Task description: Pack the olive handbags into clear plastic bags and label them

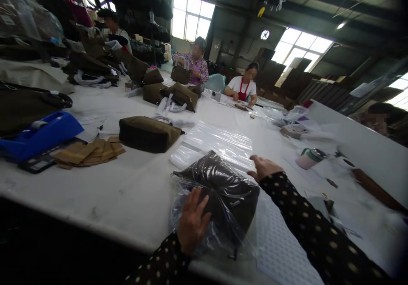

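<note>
A dark bag wrapped in a clear plastic sleeve (223,183) lies on the white table (134,191) right in front of me. My left hand (192,219) rests flat on the near end of the wrapped bag, fingers stretched out and together. My right hand (264,167) hovers just past the bag's far right corner, its fingers extended, with nothing visible in them. Both of my sleeves are black with pale dots.
A stack of clear plastic sleeves (216,142) lies beyond the bag. An olive pouch (148,132), brown card tags (89,151), a blue tape dispenser (41,134) and a calculator sit at left. A pink cup (309,157) stands at right. Several other people work at the far end.
</note>
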Demonstrator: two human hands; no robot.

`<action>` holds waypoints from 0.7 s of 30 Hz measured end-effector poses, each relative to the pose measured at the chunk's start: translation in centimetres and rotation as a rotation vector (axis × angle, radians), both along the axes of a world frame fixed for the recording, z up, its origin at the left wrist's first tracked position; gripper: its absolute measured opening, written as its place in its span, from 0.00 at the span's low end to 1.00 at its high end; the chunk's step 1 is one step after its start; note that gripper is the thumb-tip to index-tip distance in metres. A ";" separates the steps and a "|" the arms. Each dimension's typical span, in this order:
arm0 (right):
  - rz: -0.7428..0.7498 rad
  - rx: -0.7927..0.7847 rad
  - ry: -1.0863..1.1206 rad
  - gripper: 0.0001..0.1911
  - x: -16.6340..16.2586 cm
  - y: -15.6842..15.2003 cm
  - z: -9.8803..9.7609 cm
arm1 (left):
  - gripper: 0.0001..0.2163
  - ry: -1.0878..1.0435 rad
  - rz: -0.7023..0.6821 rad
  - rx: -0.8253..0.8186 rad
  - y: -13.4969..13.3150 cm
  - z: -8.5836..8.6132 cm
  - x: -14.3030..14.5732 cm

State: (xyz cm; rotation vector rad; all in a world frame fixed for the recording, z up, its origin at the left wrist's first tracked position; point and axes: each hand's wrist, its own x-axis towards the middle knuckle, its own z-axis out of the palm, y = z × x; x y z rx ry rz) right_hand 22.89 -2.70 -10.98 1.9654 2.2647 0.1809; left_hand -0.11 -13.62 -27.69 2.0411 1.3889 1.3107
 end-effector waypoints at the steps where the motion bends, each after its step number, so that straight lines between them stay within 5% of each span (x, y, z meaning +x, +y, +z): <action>1: 0.094 0.094 0.057 0.20 0.1 -2.3 -0.4 | 0.18 -0.089 0.094 -0.021 -0.5 0.3 -1.2; 3: 0.438 0.239 0.230 0.16 -1.0 -7.7 -2.6 | 0.18 -0.332 0.298 -0.216 -1.4 0.8 -3.7; 6: 0.786 0.434 0.327 0.15 -4.3 -14.9 -8.6 | 0.17 -0.843 0.495 -0.719 -1.9 1.4 -6.1; 9: 0.785 0.596 0.255 0.19 -6.2 -17.9 -14.3 | 0.12 -1.251 0.420 -1.112 -1.1 3.2 -6.0; 11: 0.657 0.614 0.238 0.21 -5.8 -17.3 -15.6 | 0.09 -1.381 0.263 -1.309 -0.3 5.5 -5.1; 13: 0.626 0.591 0.322 0.20 -4.4 -15.2 -14.0 | 0.08 -1.471 0.044 -1.371 0.8 8.6 -3.8; 15: 0.626 0.556 0.505 0.14 -2.5 -12.1 -10.0 | 0.10 -1.508 -0.168 -1.258 2.0 11.4 -2.9; 16: 0.492 0.566 0.612 0.11 -1.6 -10.3 -7.4 | 0.11 -1.506 -0.212 -1.129 2.7 12.4 -2.6; 19: -0.128 0.604 0.938 0.16 0.7 -4.6 -0.1 | 0.11 -1.457 0.038 -0.682 4.7 12.5 -2.3; 21: -0.245 0.466 1.348 0.18 1.8 -1.4 2.5 | 0.09 -1.441 0.279 -0.617 5.5 10.4 -2.0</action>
